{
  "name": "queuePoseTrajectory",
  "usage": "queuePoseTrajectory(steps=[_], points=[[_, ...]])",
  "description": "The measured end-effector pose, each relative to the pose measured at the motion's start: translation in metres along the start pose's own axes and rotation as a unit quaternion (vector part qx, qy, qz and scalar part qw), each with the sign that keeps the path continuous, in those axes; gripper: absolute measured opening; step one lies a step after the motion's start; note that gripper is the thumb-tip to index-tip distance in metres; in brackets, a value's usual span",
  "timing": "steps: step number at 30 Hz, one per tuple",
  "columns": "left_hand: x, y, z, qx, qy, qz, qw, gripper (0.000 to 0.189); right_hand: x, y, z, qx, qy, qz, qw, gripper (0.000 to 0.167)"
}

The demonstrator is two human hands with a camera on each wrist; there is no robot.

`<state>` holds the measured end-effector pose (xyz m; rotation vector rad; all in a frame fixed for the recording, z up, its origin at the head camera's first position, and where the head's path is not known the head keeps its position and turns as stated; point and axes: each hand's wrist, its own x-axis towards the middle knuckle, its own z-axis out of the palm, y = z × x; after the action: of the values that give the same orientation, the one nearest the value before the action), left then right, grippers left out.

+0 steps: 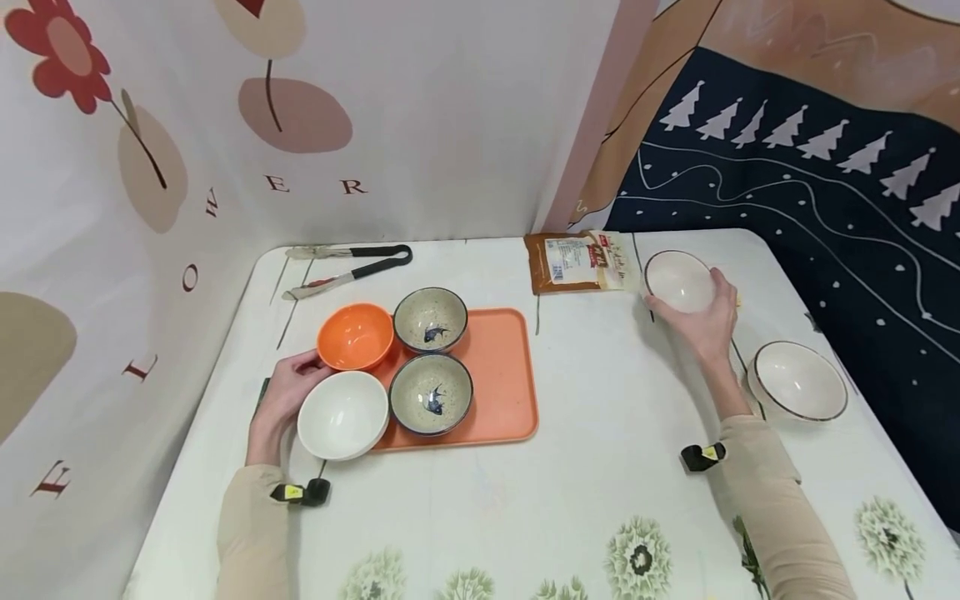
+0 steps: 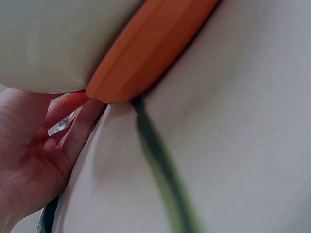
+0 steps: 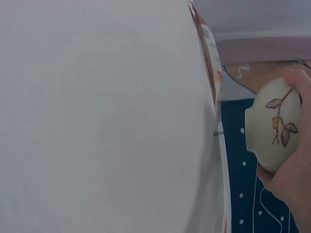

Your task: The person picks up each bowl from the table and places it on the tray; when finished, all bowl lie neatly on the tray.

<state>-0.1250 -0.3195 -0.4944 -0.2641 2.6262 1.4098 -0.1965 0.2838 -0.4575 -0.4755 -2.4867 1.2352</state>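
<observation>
My right hand (image 1: 701, 325) grips a small white bowl (image 1: 678, 282) with a thin dark rim, at the back right of the table. Thumb and fingers lie on opposite sides of it. In the right wrist view, a branch with leaves decorates the outside of this bowl (image 3: 276, 124), which is held above the table. On the left, my left hand (image 1: 292, 387) rests beside the orange bowl (image 1: 356, 336) and the plain white bowl (image 1: 343, 415). Its fingertips reach the edge of the orange tray (image 2: 141, 63), partly hidden under the white bowl.
On the salmon-orange tray (image 1: 501, 375) also stand two speckled bowls with fish designs, the back bowl (image 1: 429, 317) and the front bowl (image 1: 429, 396). Black-handled tongs (image 1: 360, 265) lie behind them. A brown food packet (image 1: 577, 262) lies at the back edge. Another dark-rimmed white bowl (image 1: 798, 382) stands at right.
</observation>
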Motion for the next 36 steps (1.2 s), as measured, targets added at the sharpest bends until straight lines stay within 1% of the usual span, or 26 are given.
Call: queuePoseTrajectory(steps=[4,8,13,17,21,24,31,36], points=[[0.001,0.0,0.0,0.001,0.0,0.005,1.0,0.048,-0.008,-0.007,0.007,0.006,-0.008,-0.017,0.9998,0.109],[0.001,-0.001,0.0,0.001,0.001,0.006,1.0,0.047,-0.016,-0.016,0.016,0.019,-0.031,-0.036,0.9987,0.107],[-0.001,0.0,-0.001,-0.004,0.0,-0.006,1.0,0.048,-0.029,-0.03,0.03,0.04,-0.069,-0.048,0.9957,0.107],[-0.001,0.001,-0.001,-0.009,0.0,-0.012,0.9999,0.048,-0.04,-0.041,0.042,0.043,-0.088,-0.077,0.9922,0.107],[0.0,0.001,0.0,-0.006,-0.001,-0.012,0.9999,0.048,-0.051,-0.05,0.054,0.053,-0.106,-0.119,0.9859,0.106],[0.0,0.0,0.0,-0.003,0.002,-0.011,0.9999,0.047,-0.059,-0.057,0.063,0.065,-0.129,-0.138,0.9798,0.108],[0.001,-0.001,0.001,-0.011,0.009,0.009,0.9999,0.042,-0.076,-0.071,0.085,0.08,-0.199,-0.145,0.966,0.111],[0.0,0.0,0.001,-0.017,0.012,0.01,0.9997,0.043,-0.084,-0.08,0.101,0.078,-0.228,-0.159,0.9576,0.114]])
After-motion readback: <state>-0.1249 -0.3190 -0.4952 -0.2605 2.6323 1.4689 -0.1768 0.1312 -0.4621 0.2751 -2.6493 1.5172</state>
